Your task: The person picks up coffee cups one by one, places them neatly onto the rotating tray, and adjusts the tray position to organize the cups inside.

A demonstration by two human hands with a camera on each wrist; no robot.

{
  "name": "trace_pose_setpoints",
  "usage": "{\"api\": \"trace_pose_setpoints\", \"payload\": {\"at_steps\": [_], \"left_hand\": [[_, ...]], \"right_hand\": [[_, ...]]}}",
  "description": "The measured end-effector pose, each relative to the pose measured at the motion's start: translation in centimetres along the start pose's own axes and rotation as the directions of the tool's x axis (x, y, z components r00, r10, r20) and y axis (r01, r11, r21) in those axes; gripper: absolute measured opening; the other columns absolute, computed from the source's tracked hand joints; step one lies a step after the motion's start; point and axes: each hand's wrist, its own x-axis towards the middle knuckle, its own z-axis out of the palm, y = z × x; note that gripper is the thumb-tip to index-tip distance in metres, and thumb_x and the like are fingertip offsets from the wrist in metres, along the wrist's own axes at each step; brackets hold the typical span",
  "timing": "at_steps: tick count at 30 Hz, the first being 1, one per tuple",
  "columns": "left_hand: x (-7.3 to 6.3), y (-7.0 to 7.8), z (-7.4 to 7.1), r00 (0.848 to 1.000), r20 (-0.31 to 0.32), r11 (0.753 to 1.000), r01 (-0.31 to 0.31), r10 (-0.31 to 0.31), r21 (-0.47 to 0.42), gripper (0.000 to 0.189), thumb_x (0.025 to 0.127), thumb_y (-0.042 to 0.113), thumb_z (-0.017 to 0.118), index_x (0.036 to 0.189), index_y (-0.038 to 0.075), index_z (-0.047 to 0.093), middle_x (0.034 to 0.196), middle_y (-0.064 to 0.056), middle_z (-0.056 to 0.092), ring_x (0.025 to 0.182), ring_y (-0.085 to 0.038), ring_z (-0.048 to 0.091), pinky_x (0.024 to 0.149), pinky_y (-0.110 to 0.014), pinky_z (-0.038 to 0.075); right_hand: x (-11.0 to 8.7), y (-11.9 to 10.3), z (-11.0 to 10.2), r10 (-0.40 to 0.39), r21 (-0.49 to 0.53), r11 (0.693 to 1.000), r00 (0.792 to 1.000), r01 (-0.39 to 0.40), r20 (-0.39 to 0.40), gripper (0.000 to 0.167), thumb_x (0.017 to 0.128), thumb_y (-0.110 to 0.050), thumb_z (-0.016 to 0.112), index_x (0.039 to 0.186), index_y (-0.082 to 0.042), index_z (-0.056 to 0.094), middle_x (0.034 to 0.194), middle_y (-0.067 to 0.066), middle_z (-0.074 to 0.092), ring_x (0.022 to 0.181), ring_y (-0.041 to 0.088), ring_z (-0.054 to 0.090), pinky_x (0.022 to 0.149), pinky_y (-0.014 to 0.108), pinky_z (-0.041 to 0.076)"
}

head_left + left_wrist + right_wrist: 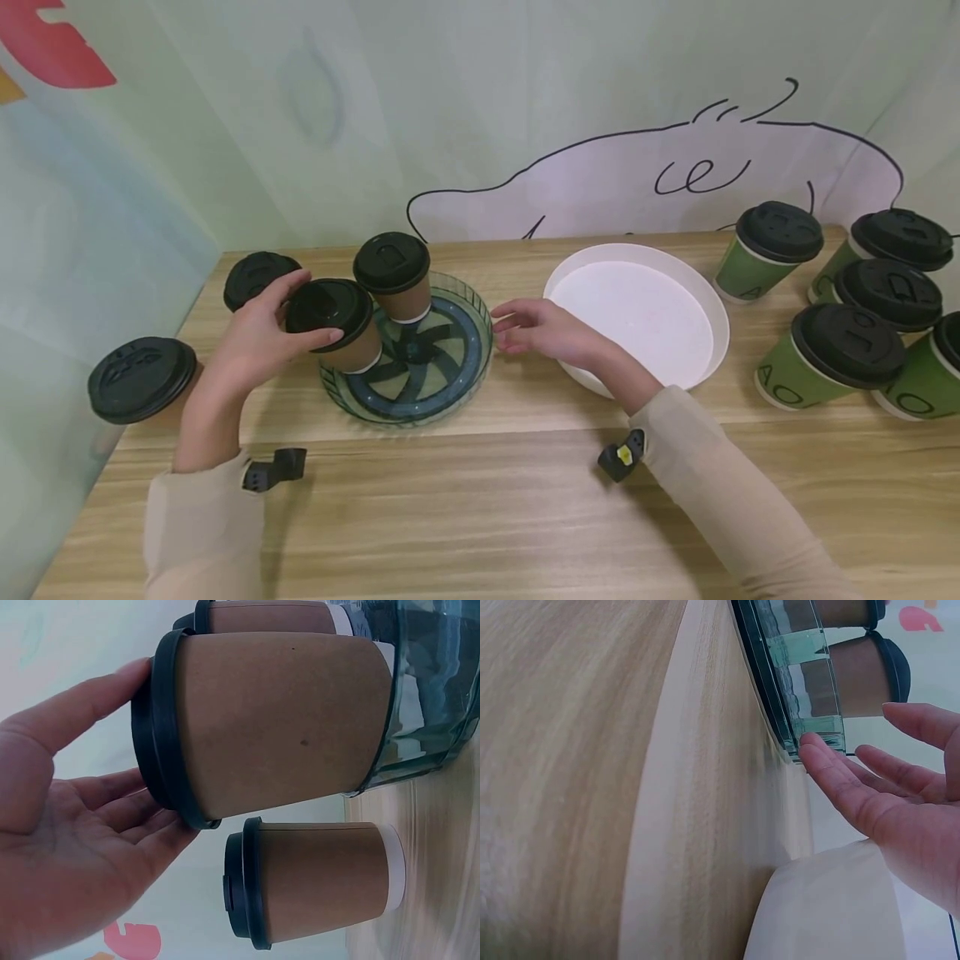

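Note:
My left hand (251, 337) grips a brown paper cup (285, 724) by its black lid, thumb on one side and fingers on the other. The cup is upright over the left side of a round, clear green tray (480, 367). Another brown cup with a black lid (393, 267) stands in that tray, just behind. My right hand (543, 329) has its fingers extended and slightly bent, fingertips right at the tray's right rim. In the right wrist view, the tray's clear wall (817, 724) shows beside those fingertips.
Two more brown cups with black lids, one near (142, 379) and one farther back (258, 279), stand at left. A round white tray (637, 325) lies behind my right wrist. Several green lidded cups (806, 367) stand at right. A printed curtain (480, 108) backs the table.

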Motion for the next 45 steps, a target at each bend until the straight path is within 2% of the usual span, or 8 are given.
{"api": "trace_pose_setpoints", "payload": {"at_steps": [11, 20, 27, 34, 42, 45], "left_hand": [[-0.3, 0.1, -0.3, 1.000, 0.006, 0.999, -0.019, 0.019, -0.042, 0.086, 0.083, 0.027, 0.068, 0.145, -0.001, 0.015, 0.146, -0.025, 0.020, 0.131, -0.042, 0.021, 0.104, -0.051, 0.024], [-0.7, 0.3, -0.4, 0.999, -0.030, 0.999, -0.034, 0.033, -0.035, 0.083, 0.084, 0.027, 0.067, 0.144, 0.000, 0.017, 0.143, -0.026, 0.024, 0.129, -0.043, 0.024, 0.101, -0.054, 0.025], [-1.2, 0.2, -0.8, 1.000, -0.020, 0.999, 0.002, -0.003, -0.043, 0.085, 0.085, 0.033, 0.065, 0.146, 0.003, 0.014, 0.146, -0.025, 0.018, 0.129, -0.046, 0.020, 0.098, -0.060, 0.024], [-1.8, -0.1, -1.1, 0.999, -0.021, 0.997, 0.036, -0.038, -0.070, 0.085, 0.086, 0.037, 0.062, 0.147, 0.008, 0.010, 0.149, -0.021, 0.012, 0.131, -0.047, 0.016, 0.098, -0.060, 0.024], [-2.3, -0.3, -1.2, 0.998, -0.049, 0.997, 0.030, -0.034, -0.077, 0.085, 0.086, 0.038, 0.062, 0.147, 0.009, 0.011, 0.149, -0.020, 0.013, 0.131, -0.045, 0.016, 0.099, -0.059, 0.024], [-2.7, -0.4, -1.3, 0.997, -0.064, 0.996, 0.042, -0.047, -0.074, 0.085, 0.085, 0.039, 0.063, 0.148, 0.013, 0.011, 0.150, -0.017, 0.013, 0.132, -0.043, 0.016, 0.099, -0.058, 0.025]], "right_hand": [[0.0, 0.0, 0.0, 0.004, 0.032, 0.999, 1.000, -0.004, 0.001, 0.043, 0.089, 0.003, 0.047, 0.131, 0.010, 0.040, 0.124, 0.027, 0.049, 0.109, 0.035, 0.053, 0.088, 0.037, 0.047], [0.0, 0.0, 0.0, -0.010, 0.039, 0.999, 1.000, 0.010, 0.004, 0.043, 0.088, 0.005, 0.047, 0.130, 0.011, 0.039, 0.123, 0.028, 0.050, 0.108, 0.036, 0.053, 0.088, 0.037, 0.047], [0.0, 0.1, -0.1, -0.012, 0.021, 1.000, 1.000, 0.012, -0.012, 0.041, 0.089, 0.003, 0.048, 0.129, 0.010, 0.041, 0.110, 0.028, 0.057, 0.099, 0.034, 0.058, 0.085, 0.037, 0.049], [0.1, 0.1, -0.1, -0.014, 0.043, 0.999, 1.000, 0.014, 0.002, 0.045, 0.088, 0.004, 0.049, 0.132, 0.009, 0.039, 0.126, 0.026, 0.048, 0.108, 0.035, 0.053, 0.087, 0.036, 0.048], [0.0, 0.2, -0.2, -0.002, 0.000, 1.000, 1.000, 0.002, -0.014, 0.042, 0.089, 0.000, 0.050, 0.130, 0.007, 0.042, 0.108, 0.026, 0.059, 0.097, 0.031, 0.060, 0.084, 0.036, 0.050], [0.0, 0.2, -0.2, 0.000, 0.008, 1.000, 1.000, 0.001, -0.012, 0.043, 0.089, 0.000, 0.050, 0.130, 0.007, 0.041, 0.113, 0.025, 0.057, 0.100, 0.032, 0.059, 0.084, 0.036, 0.049]]}}
